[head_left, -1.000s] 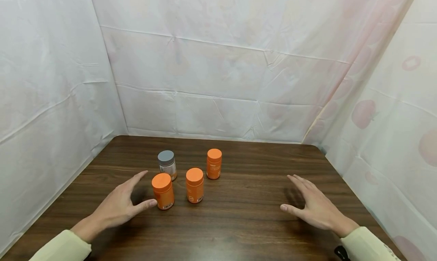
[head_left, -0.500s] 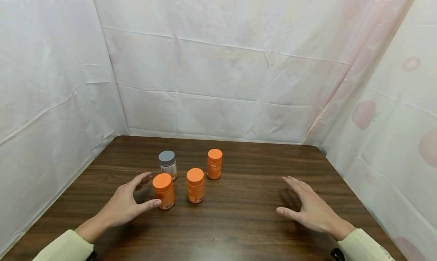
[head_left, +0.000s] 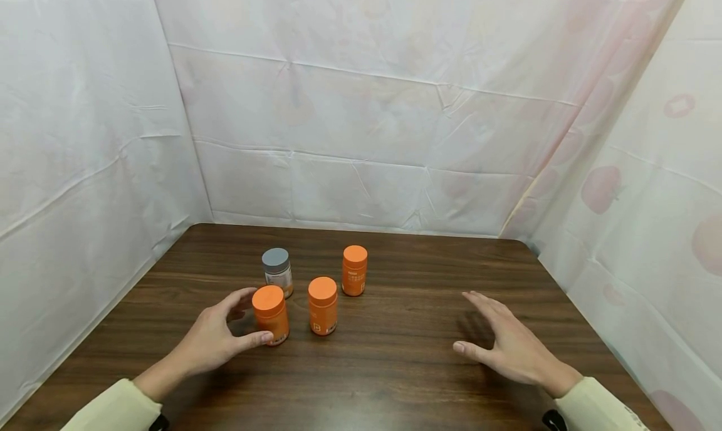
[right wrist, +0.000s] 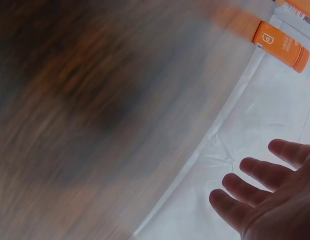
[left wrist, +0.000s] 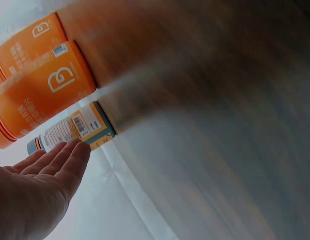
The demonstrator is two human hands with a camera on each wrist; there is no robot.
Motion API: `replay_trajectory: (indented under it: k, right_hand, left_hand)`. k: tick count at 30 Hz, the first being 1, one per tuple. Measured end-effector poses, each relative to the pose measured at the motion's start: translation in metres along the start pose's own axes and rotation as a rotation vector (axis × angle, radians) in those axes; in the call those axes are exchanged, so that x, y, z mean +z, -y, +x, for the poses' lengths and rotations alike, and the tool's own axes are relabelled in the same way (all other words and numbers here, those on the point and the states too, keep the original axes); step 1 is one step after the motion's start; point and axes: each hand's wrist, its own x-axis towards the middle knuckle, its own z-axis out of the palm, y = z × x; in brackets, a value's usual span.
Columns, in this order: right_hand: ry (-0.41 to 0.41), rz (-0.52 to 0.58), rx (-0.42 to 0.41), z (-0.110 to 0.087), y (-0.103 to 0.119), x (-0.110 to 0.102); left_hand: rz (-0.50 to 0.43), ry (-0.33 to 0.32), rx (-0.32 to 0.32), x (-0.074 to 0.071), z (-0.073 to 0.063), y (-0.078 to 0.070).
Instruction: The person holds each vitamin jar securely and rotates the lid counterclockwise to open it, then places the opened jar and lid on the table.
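My left hand [head_left: 211, 340] is around the left side of the nearest orange bottle [head_left: 271, 315], its thumb overlapping the lower front and its fingers behind the left side. In the left wrist view, a gap shows between the fingers [left wrist: 62, 165] and that orange bottle [left wrist: 45, 90]. Just behind it stands a grey-capped bottle [head_left: 276, 271], partly hidden. A second orange bottle [head_left: 323, 306] is to the right, and a third orange bottle [head_left: 354, 270] stands farther back. All are upright. Over the table's right side, my right hand [head_left: 516, 346] holds nothing, fingers extended and thumb apart.
The dark wood table [head_left: 395, 368] has rounded back corners. Pale sheeting [head_left: 361, 136] hangs behind it and along both sides, with faint fruit prints on the right.
My left hand has moved right toward the nearest orange bottle, its thumb now across the front and its fingers nearer. My right hand has drifted slightly left. The bottles stay in place.
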Motion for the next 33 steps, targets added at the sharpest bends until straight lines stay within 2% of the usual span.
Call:
replay_trajectory:
  k: [8, 15, 33]
  right_hand:
    - [-0.002, 0.033, -0.003, 0.0, 0.007, 0.001]
    - [0.003, 0.051, -0.012, 0.001, 0.01, 0.005]
    - [0.017, 0.07, -0.035, 0.002, 0.017, 0.007]
  left_hand:
    - [-0.057, 0.026, -0.053, 0.004, 0.002, -0.002]
    - [-0.066, 0.04, -0.109, 0.008, 0.005, -0.004]
    - [-0.125, 0.06, -0.176, 0.018, 0.011, -0.011]
